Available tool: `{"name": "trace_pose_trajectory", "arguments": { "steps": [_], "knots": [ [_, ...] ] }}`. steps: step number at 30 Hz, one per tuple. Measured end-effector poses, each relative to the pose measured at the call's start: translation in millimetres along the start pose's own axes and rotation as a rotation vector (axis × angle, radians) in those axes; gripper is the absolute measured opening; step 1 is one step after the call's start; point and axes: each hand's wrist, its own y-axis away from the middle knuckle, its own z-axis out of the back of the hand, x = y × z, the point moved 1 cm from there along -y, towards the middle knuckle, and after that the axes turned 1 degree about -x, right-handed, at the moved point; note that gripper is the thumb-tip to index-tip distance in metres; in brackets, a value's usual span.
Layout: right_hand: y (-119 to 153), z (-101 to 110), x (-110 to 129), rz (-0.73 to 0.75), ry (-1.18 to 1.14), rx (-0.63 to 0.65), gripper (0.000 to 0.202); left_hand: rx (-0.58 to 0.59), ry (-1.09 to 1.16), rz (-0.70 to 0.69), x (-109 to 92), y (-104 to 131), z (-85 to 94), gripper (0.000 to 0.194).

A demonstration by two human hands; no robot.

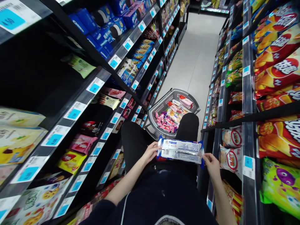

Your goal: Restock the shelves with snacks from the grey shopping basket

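Observation:
A long snack packet [179,151] with a white, printed back and blue crimped ends lies level across my lap, held at both ends. My left hand [151,152] pinches its left end. At the opposite end, the fingers of my right hand [211,161] close on the blue edge. Just beyond my knees a grey shopping basket [161,104] stands on the floor, holding pink, purple, white and red snack packs [167,120]. My right knee hides part of the basket's near side.
Shelves line both sides of a narrow aisle. On the left are blue biscuit packs [105,36] and a yellow packet [71,161]; on the right, large red chip bags [277,75] and a green bag [282,184]. Pale floor tiles [194,53] run ahead.

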Motion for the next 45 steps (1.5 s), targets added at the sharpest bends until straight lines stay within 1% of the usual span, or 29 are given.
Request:
{"name": "trace_pose_trajectory", "arguments": {
  "steps": [1, 3, 5, 6, 7, 8, 11, 13, 15, 17, 19, 21, 24, 26, 28, 29, 31, 33, 36, 38, 40, 42, 45],
  "knots": [
    [0, 0, -3, -0.002, -0.012, 0.009, 0.036, 0.02, -0.005, -0.01, -3, 2, -0.1, 0.034],
    [-1, 1, -8, 0.007, -0.055, 0.041, 0.035, 0.054, -0.022, -0.029, -8, 7, -0.2, 0.053],
    [-2, 2, -13, 0.04, -0.102, 0.051, 0.039, 0.048, -0.057, -0.061, -11, 11, -0.2, 0.072],
    [-2, 2, -15, 0.062, -0.115, 0.046, 0.043, 0.025, -0.082, -0.09, -11, 12, -0.4, 0.076],
    [-3, 2, -17, 0.087, -0.115, 0.037, 0.046, -0.004, -0.111, -0.126, -12, 12, -0.8, 0.074],
    [-4, 2, -19, 0.115, -0.097, 0.029, 0.046, -0.035, -0.147, -0.165, -12, 11, -1.6, 0.069],
    [-8, 1, -21, 0.223, 0.038, 0.012, 0.031, -0.105, -0.279, -0.28, -14, 7, -7.4, 0.041],
    [-11, 0, -19, 0.313, 0.144, -0.026, 0.025, -0.138, -0.362, -0.335, -17, 5, -13.1, 0.028],
    [-15, 1, -15, 0.399, 0.245, -0.062, 0.024, -0.161, -0.431, -0.368, -21, 4, -19.1, 0.021],
    [-19, 2, -12, 0.473, 0.345, -0.06, 0.025, -0.173, -0.494, -0.41, -25, 5, -24.3, 0.018],
    [-24, 6, -9, 0.549, 0.437, -0.026, 0.026, -0.168, -0.543, -0.465, -29, 6, -28.1, 0.017],
    [-30, 12, -9, 0.66, 0.546, 0.021, 0.028, -0.154, -0.557, -0.504, -31, 5, -30.3, 0.017],
    [-37, 20, -12, 0.888, 0.733, 0.122, 0.029, -0.137, -0.541, -0.503, -34, 4, -32.3, 0.018],
    [-42, 24, -15, 1.034, 0.813, 0.206, 0.031, -0.14, -0.538, -0.508, -35, 4, -34.0, 0.018],
    [-47, 25, -15, 1.143, 0.846, 0.263, 0.032, -0.14, -0.535, -0.517, -37, 4, -36.1, 0.016],
    [-50, 24, -15, 1.172, 0.852, 0.276, 0.031, -0.134, -0.532, -0.516, -38, 5, -37.1, 0.016],
    [-56, 22, -11, 1.174, 0.85, 0.288, 0.027, -0.125, -0.513, -0.498, -40, 6, -38.7, 0.015],
    [-60, 19, -7, 1.127, 0.836, 0.289, 0.026, -0.127, -0.483, -0.473, -42, 8, -39.2, 0.015],
    [-64, 15, 1, 1.049, 0.817, 0.28, 0.027, -0.16, -0.43, -0.449, -42, 9, -38.4, 0.016],
    [-64, 14, 7, 1.014, 0.813, 0.284, 0.025, -0.195, -0.356, -0.423, -40, 10, -38.3, 0.018],
    [-63, 15, 13, 0.976, 0.805, 0.302, 0.024, -0.222, -0.24, -0.379, -37, 9, -39.9, 0.021],
    [-63, 17, 18, 0.919, 0.781, 0.329, 0.023, -0.226, -0.124, -0.318, -34, 8, -43.3, 0.022],
    [-65, 19, 23, 0.782, 0.728, 0.379, 0.025, -0.206, -0.039, -0.196, -31, 6, -48.3, 0.026]
  ]
}}
